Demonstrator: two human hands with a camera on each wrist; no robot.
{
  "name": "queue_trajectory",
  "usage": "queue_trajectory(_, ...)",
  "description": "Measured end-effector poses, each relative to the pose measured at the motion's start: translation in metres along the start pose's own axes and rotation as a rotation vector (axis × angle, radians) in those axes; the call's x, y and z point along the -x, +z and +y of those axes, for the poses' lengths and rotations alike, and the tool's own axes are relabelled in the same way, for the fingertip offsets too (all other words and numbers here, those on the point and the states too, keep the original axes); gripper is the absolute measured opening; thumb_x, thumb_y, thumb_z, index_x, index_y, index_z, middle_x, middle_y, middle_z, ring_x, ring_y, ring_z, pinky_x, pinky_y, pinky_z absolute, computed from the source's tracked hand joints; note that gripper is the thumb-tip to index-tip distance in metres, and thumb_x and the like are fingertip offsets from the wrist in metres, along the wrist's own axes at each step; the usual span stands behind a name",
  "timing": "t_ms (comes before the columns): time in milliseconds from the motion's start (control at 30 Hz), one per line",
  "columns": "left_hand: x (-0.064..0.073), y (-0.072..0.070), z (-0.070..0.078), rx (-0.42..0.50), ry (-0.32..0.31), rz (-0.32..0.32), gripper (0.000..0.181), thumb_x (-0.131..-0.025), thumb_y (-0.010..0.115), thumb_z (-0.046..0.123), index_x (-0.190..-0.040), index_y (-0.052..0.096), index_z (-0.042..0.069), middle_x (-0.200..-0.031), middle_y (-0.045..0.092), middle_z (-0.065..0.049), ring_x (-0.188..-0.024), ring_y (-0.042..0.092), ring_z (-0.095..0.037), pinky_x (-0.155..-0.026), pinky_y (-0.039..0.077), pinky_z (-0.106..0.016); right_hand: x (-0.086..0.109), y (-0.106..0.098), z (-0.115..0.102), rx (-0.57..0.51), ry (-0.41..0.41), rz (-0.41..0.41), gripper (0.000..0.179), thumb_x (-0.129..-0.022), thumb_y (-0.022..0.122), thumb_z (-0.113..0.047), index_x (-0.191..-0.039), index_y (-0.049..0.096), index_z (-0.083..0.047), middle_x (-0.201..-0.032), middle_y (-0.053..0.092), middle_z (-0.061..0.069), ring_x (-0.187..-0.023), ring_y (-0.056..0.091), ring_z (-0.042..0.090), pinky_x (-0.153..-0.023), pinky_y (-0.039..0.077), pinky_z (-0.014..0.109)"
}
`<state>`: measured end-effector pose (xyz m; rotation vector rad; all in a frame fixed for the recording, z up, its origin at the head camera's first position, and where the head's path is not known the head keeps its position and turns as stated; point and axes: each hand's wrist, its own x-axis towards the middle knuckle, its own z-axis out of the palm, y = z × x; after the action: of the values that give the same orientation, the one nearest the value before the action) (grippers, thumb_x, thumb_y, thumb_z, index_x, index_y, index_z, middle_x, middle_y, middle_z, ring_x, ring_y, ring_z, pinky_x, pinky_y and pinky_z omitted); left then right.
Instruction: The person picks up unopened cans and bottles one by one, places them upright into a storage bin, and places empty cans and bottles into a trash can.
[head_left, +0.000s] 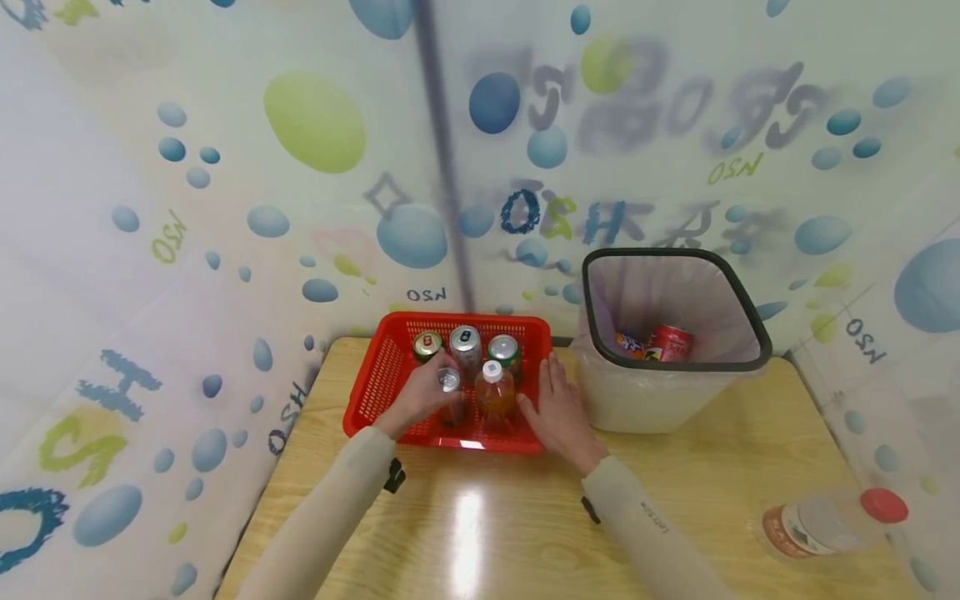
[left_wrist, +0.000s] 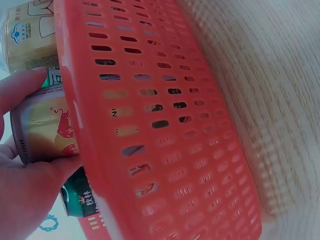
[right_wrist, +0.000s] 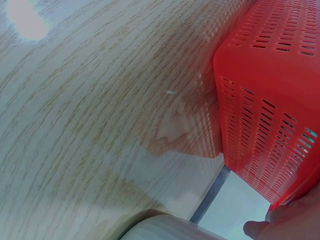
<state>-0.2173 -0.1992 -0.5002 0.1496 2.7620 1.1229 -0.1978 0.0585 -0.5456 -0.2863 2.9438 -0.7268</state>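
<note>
A red plastic basket (head_left: 360,408) stands on the wooden table, holding several drink cans and a small bottle with a white cap (head_left: 495,398). Inside it, my left hand (head_left: 420,394) grips a gold Red Bull can (left_wrist: 47,122) at the basket's near left, thumb and fingers around its side. Behind that can stand a gold-topped can (head_left: 427,342), a silver can (head_left: 466,343) and a green can with a silver top (head_left: 505,350). My right hand (head_left: 561,412) rests at the basket's right rim with fingers extended and nothing held.
Right of the basket stands a white bin (head_left: 645,404) with a dark rim and a plastic liner; a red can (head_left: 670,342) lies inside. A clear bottle with a red cap (head_left: 828,521) is at the table's right. A patterned wall (head_left: 480,167) rises behind.
</note>
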Motion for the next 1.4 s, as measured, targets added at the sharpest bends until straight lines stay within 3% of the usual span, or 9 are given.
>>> queue_trajectory(433, -0.003, 0.000, 0.002, 0.020, -0.017, -0.040, 0.053, -0.080, 0.087, 0.010, -0.120, 0.053, 0.012, -0.109, 0.066, -0.009, -0.098, 0.065, -0.025, -0.086, 0.058, -0.043, -0.002, 0.000, 0.001, 0.001, -0.010, 0.006, 0.087, -0.104, 0.054, -0.046, -0.163, 0.014, 0.004, -0.172, 0.006, 0.021, -0.157, 0.013, 0.040, -0.123, 0.022, 0.059)
queue_trajectory(833, 0.006, -0.003, -0.003, 0.035, 0.057, -0.018, 0.078, -0.077, 0.088, 0.008, -0.145, 0.050, 0.003, -0.139, 0.058, -0.016, -0.124, 0.057, -0.032, -0.110, 0.045, -0.053, -0.002, 0.000, 0.006, -0.025, -0.018, 0.015, 0.088, -0.103, 0.056, -0.045, -0.162, 0.014, 0.005, -0.171, 0.006, 0.022, -0.157, 0.012, 0.042, -0.123, 0.021, 0.060)
queue_trajectory(967, 0.014, -0.006, -0.004, 0.033, 0.114, -0.025, 0.083, -0.077, 0.088, 0.008, -0.149, 0.047, -0.001, -0.143, 0.056, -0.019, -0.130, 0.054, -0.035, -0.115, 0.040, -0.054, 0.001, -0.006, 0.006, -0.026, -0.047, 0.007, 0.088, -0.103, 0.055, -0.046, -0.162, 0.016, 0.006, -0.171, 0.006, 0.022, -0.157, 0.011, 0.042, -0.123, 0.021, 0.059)
queue_trajectory(1067, 0.022, -0.008, -0.006, 0.011, 0.139, -0.005, 0.086, -0.078, 0.088, 0.010, -0.151, 0.044, -0.003, -0.145, 0.054, -0.020, -0.134, 0.052, -0.036, -0.116, 0.039, -0.055, 0.006, -0.012, 0.003, -0.021, -0.088, 0.005, 0.087, -0.103, 0.055, -0.048, -0.161, 0.019, 0.006, -0.171, 0.009, 0.022, -0.157, 0.011, 0.040, -0.123, 0.022, 0.059)
queue_trajectory(1233, 0.040, -0.006, -0.011, -0.017, 0.115, 0.071, 0.081, -0.084, 0.086, 0.015, -0.150, 0.044, -0.003, -0.146, 0.052, -0.021, -0.136, 0.049, -0.038, -0.114, 0.040, -0.057, 0.020, -0.021, -0.003, -0.027, -0.153, -0.001, 0.084, -0.103, 0.057, -0.048, -0.160, 0.026, 0.005, -0.170, 0.014, 0.021, -0.157, 0.012, 0.041, -0.122, 0.024, 0.058)
queue_trajectory(1400, 0.055, 0.004, -0.017, -0.045, 0.126, 0.196, 0.069, -0.087, 0.082, 0.013, -0.146, 0.048, -0.001, -0.143, 0.051, -0.023, -0.133, 0.051, -0.039, -0.111, 0.043, -0.057, 0.043, -0.038, -0.005, -0.095, -0.242, 0.048, 0.076, -0.102, 0.061, -0.043, -0.157, 0.037, 0.003, -0.169, 0.021, 0.019, -0.155, 0.021, 0.040, -0.121, 0.028, 0.056)
